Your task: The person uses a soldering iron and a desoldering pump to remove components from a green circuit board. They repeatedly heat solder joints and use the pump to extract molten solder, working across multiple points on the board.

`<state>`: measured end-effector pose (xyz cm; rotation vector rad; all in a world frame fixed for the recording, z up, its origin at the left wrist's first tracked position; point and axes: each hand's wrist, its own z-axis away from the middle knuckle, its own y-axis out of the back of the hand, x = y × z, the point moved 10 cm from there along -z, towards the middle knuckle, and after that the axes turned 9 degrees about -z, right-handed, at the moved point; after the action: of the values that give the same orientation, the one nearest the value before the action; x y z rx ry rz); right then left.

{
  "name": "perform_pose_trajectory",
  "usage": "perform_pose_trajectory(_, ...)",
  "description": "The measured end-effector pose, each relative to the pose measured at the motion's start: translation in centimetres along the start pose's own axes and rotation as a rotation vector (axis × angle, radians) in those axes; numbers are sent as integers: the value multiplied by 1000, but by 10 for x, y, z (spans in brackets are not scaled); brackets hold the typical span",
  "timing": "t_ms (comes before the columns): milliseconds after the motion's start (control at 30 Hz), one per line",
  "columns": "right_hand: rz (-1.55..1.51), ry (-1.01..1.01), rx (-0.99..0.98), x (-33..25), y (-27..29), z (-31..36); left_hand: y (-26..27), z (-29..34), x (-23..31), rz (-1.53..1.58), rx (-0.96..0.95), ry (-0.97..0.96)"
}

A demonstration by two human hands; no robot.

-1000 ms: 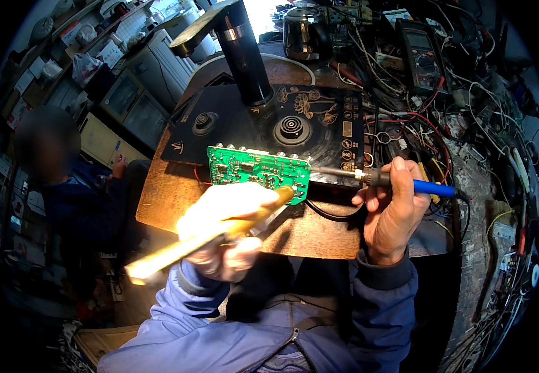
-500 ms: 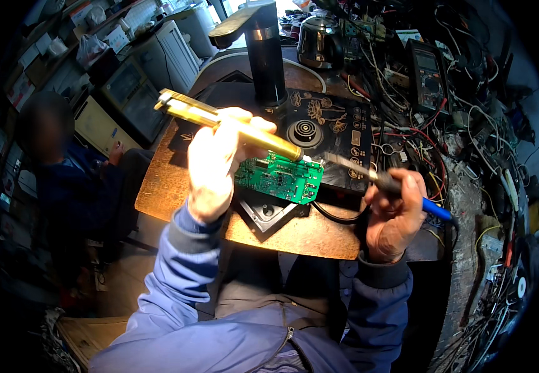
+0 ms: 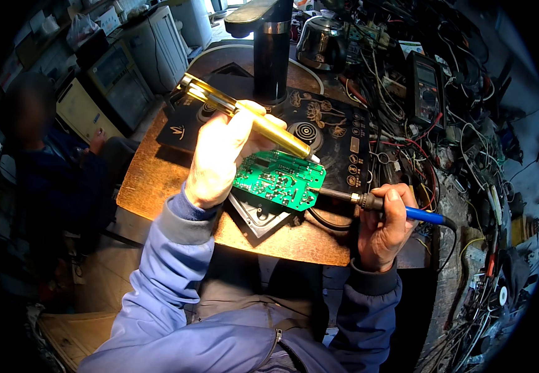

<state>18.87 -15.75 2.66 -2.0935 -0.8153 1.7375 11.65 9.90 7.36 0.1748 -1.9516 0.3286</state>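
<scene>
A yellow desoldering pump [image 3: 285, 140] lies slantwise in my closed left hand [image 3: 212, 163], its pale nozzle just above the upper right corner of a green circuit board [image 3: 272, 184]. The board's left end meets that hand; whether fingers also grip it is hidden. My right hand [image 3: 384, 231] is wrapped round a soldering iron [image 3: 423, 216] with a blue handle and a black cord. The iron's tip points left and reaches the board's right end. Under the board, a grey square frame [image 3: 254, 217] rests on the wooden table [image 3: 294, 244].
Behind the board lies a black panel [image 3: 179, 132] with round plates and flower prints, under a black spout column [image 3: 271, 62]. A kettle [image 3: 320, 43], a multimeter [image 3: 427, 87] and tangled wires crowd the right bench. A seated person [image 3: 30, 161] is at the left.
The soldering iron has swung down from above the board, and its tip is now at the board's right end. The pump nozzle has shifted slightly right. The whole view has moved a little.
</scene>
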Motion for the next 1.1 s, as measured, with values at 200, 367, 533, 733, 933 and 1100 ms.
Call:
perform_pose_trajectory(200,7,-12,-3,1,1,-1,-6,-4,-1,79,-134,64)
perform_pose_trajectory(367,1,-14,-21,2,-1,-2,-8,-4,-2,47,-177,94)
perform_pose_trajectory(533,-4,-9,-16,1,-2,-2,-11,-10,3,67,-191,88)
perform_pose_trajectory(733,-15,-8,-23,1,-1,-2,-15,-34,28,76,-141,1)
perform_pose_trajectory(933,-20,5,-30,3,0,-3,-47,-36,33,-90,-234,-51)
perform_pose_trajectory(1100,20,20,2,-1,-2,-1,-50,-24,-5,-5,-296,68)
